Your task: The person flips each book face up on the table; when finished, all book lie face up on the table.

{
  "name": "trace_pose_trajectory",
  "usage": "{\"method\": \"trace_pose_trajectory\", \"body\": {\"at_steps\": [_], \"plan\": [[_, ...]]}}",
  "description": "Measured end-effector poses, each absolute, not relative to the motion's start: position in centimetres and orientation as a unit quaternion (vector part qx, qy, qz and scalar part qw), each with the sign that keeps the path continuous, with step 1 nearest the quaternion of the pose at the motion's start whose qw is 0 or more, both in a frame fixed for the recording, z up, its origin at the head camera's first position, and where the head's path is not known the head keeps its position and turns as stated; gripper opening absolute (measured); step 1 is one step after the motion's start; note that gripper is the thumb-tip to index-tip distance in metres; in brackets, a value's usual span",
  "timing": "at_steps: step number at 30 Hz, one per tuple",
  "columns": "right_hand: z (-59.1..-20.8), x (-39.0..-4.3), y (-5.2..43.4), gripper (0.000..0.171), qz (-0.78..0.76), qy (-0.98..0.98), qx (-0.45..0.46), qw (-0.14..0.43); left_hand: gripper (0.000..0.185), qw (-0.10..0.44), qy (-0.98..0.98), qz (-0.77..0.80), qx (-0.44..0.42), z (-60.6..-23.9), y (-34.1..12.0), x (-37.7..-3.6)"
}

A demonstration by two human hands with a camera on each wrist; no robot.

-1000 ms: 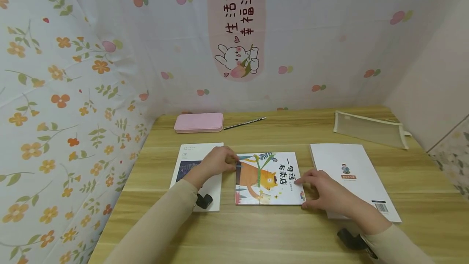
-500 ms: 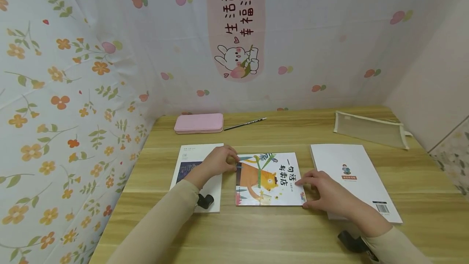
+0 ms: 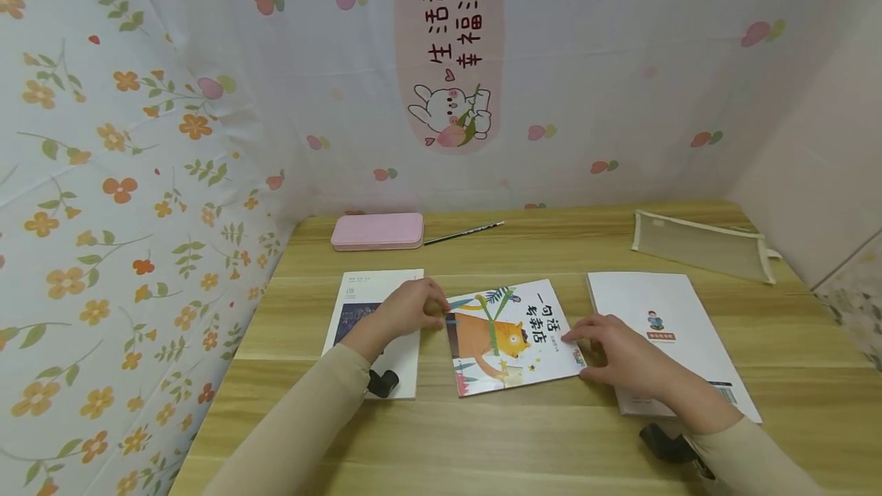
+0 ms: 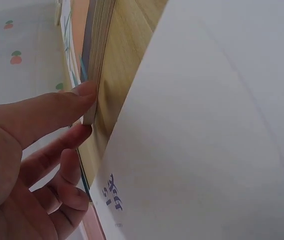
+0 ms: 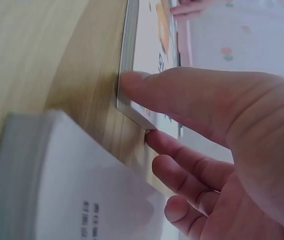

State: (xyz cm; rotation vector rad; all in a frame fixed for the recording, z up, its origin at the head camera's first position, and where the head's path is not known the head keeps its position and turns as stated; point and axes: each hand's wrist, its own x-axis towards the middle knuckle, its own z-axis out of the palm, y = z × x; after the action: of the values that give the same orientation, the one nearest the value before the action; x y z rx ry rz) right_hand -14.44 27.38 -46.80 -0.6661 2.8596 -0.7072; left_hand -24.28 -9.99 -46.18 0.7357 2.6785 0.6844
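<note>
- Now the picture book (image 3: 511,337) lies askew on the worktop (image 3: 524,435): half a second ago its edges ran square to the front edge, and since then its right side has swung away from the person and its near left corner has come closer. By my judgement, it is being turned or lifted between the two hands rather than left at rest.
- Furthest left, under the left forearm, a white book with a dark cover picture (image 3: 375,327) lies flat; it has not moved.
- Next, the left hand (image 3: 406,308) sits at the picture book's left edge. The left wrist view shows the thumb (image 4: 57,107) on top of the corner and a fingertip beneath it, so this hand pinches the book there, with that edge raised a little off the wood.
- Between the hands lies the picture book itself, cover up with its orange animal showing, touching both hands.
- On the right, the right hand (image 3: 620,354) takes the book's near right corner: in the right wrist view the thumb (image 5: 181,90) presses on the cover and a finger curls under the corner, a pinch again.
- Just beyond that hand, partly under the wrist, a white booklet (image 3: 664,327) lies flat, unmoved.
- Well past both hands, by the back wall, sit a pink case (image 3: 377,231), a pencil (image 3: 463,233) and a mesh pouch (image 3: 703,245), all where they were.
</note>
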Motion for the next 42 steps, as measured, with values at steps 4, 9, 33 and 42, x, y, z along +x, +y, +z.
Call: {"method": "trace_pose_trajectory", "body": {"at_steps": [4, 9, 33, 42], "plan": [[-47.1, -15.0, 27.8, 0.044, -0.247, 0.944, -0.212, 0.063, 0.019, 0.138, 0.924, 0.229, 0.272, -46.1, -10.1, -23.9], [-47.2, -15.9, 27.9, 0.042, -0.255, 0.940, -0.221, 0.051, 0.016, 0.130, 0.925, 0.229, 0.274, -46.2, -10.2, -23.3], [-47.0, -20.4, 27.6, 0.032, -0.240, 0.945, -0.217, 0.045, 0.015, 0.159, 0.906, 0.282, 0.273, -47.0, -11.3, -21.1], [-46.8, -21.9, 27.1, 0.032, -0.234, 0.952, -0.186, 0.062, 0.018, 0.190, 0.890, 0.301, 0.286, -46.7, -11.4, -20.1]]}}
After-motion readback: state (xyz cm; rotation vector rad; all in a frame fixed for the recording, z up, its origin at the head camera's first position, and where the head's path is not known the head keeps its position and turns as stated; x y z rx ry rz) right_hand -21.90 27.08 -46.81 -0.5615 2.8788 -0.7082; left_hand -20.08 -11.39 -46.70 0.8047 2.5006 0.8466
